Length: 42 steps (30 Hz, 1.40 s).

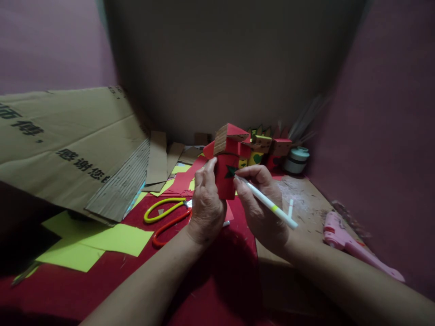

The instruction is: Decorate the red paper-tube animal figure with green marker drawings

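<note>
My left hand [208, 199] is wrapped round a red paper figure [224, 165], a tube-shaped body with a boxy cardboard-and-red-paper head. On the figure's front is a dark green star [230, 171]. Between thumb and fingers of my right hand [263, 203] is a white marker pen [272, 203] with a yellow-green band. The pen's tip end is at the star, partly hidden by my fingers, so I cannot tell whether it touches. Left of my left hand lie scissors [166, 222] with one yellow and one red handle.
Yellow paper sheets [115, 240] lie at left under a large cardboard sheet [68, 149]. Cardboard strips [157, 156] and red paper [186, 179] are further back. Behind stand a yellow figure [256, 151], another red one [280, 151] and a lidded jar [296, 160]. A pink glue gun [353, 244] rests right.
</note>
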{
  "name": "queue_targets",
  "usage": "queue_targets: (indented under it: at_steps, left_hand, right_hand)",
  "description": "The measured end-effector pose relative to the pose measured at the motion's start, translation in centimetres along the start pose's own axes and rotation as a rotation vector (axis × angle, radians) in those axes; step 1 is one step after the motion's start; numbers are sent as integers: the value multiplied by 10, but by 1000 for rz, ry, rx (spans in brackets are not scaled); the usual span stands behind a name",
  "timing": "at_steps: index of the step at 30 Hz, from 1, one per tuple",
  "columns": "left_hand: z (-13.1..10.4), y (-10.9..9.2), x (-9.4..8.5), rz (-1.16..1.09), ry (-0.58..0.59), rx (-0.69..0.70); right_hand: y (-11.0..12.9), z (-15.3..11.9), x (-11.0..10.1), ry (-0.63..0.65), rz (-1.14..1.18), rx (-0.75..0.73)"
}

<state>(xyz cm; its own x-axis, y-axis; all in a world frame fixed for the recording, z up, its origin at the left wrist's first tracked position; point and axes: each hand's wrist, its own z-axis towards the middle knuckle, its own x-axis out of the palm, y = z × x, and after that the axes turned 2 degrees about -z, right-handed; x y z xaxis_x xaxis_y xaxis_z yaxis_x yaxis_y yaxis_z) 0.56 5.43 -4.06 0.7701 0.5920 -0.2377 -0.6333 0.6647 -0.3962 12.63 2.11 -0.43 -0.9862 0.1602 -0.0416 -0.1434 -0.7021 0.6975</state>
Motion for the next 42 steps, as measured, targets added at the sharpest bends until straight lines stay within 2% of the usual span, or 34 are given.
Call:
queue_targets:
  at_steps: [8,25,28,33,42]
  left_hand:
    - [1,-3,-3,-4,8,-48]
    - [0,0,-1,7,-2,2]
    - [1,-3,-3,-8,14,-39]
    - [4,-10,-7,-51,48,-187]
    - [2,-5,-5,2,22,-71]
  right_hand:
    - [1,0,0,-6,5,12]
    - [0,-1,-1,20,-12,12]
    - [0,0,-1,21,-2,17]
    - [2,1,0,-3,-5,19]
    - [1,0,-1,-2,-15,13]
